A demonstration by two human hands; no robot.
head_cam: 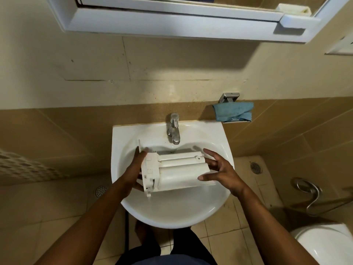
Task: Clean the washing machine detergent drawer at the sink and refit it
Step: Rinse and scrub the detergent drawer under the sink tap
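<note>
The left hand (pixel 138 169) grips the drawer (pixel 177 172) by its front panel; the right hand (pixel 219 169), fingers spread, steadies the far end. Light, stiff plastic, likely slippery wet.

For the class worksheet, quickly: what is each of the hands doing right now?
Left hand: closed on the detergent drawer at its front-panel end.
Right hand: open, fingers spread against the drawer's other end.

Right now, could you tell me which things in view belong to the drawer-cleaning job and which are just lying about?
Part of the job:
detergent drawer, held over the basin
sink
tap
left hand
right hand

Just lying about:
blue cloth
toilet
mirror cabinet
</note>
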